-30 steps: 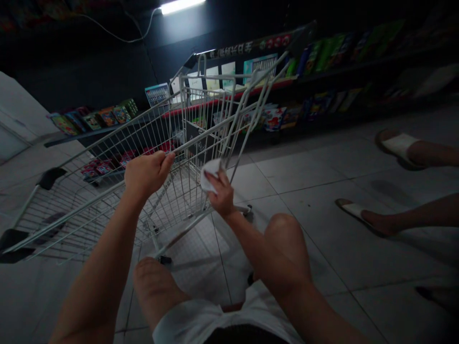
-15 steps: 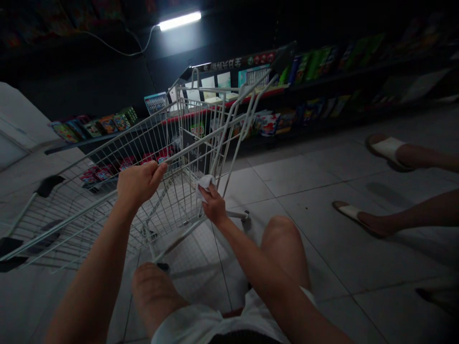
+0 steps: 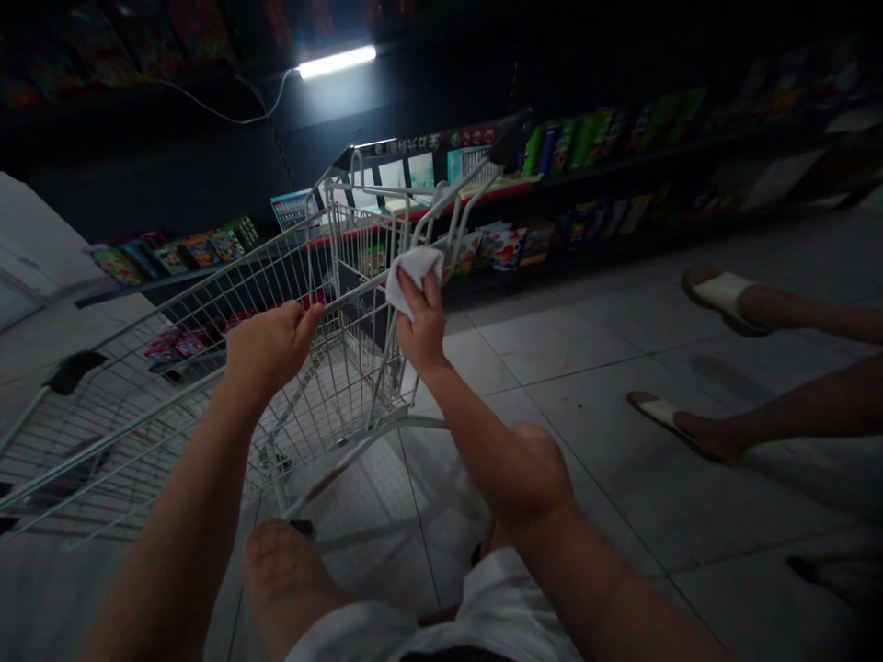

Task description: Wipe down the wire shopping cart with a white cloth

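In front of me stands a metal shopping cart (image 3: 345,386) with a wire basket and a dark push handle at its far end. My left hand (image 3: 269,345) is wrapped round the top side rail of the basket. A white cloth (image 3: 418,267) is held in my right hand (image 3: 422,326), pressed against the cart's frame close to the handle end. The fingers lie over the cloth, and the part of the frame behind it is hidden. Inside the cart a dark panel (image 3: 362,303) hangs on the wire wall.
Behind the cart, dark shelves carry books (image 3: 579,138) and coloured packets (image 3: 507,248). A lit tube lamp (image 3: 338,62) hangs above. At the right, another person's feet in sandals (image 3: 721,292) rest on the tiled floor (image 3: 579,368). My knees are close to the cart.
My right hand has moved up along the cart's frame with the cloth, which now shows more spread out. The left hand keeps its grip on the rail. The view has shifted slightly.
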Available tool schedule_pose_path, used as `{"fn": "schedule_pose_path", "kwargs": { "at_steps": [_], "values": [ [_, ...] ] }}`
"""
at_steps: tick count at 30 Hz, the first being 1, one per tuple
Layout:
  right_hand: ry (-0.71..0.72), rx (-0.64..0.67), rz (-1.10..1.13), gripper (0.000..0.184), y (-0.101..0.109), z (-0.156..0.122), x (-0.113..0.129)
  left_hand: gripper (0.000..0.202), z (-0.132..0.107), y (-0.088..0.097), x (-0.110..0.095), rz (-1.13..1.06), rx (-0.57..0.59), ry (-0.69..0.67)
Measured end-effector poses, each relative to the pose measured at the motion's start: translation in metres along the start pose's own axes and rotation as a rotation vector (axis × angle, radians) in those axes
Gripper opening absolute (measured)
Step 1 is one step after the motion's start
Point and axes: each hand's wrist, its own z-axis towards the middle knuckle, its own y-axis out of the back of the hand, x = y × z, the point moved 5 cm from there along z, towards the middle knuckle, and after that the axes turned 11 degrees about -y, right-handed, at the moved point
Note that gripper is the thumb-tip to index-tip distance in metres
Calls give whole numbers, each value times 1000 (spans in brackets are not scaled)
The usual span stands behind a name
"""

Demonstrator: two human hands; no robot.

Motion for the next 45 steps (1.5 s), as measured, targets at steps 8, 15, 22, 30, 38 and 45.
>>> {"fn": "schedule_pose_path", "kwargs": {
  "at_steps": [8,15,22,30,38,45],
  "values": [
    [-44,414,1,60,-31,-119,-38,64,66,1,-69,-170,-110,-196],
    [44,-120,-122,74,70,104,-40,61,67,-13,-72,-119,-192,-223],
    [-4,-115,-115,67,44,110,-18,60,61,-10,-71,-110,-188,-237],
    [-218,258,-309,63,-38,-102,-76,58,49,-9,-63,-116,-187,-211],
    [-259,777,-414,66,-66,-222,-109,56,37,-8,-54,-139,-135,-166],
    [-255,892,-321,64,-57,-253,-90,54,27,-6,-45,-126,-173,-170]
  ]
}}
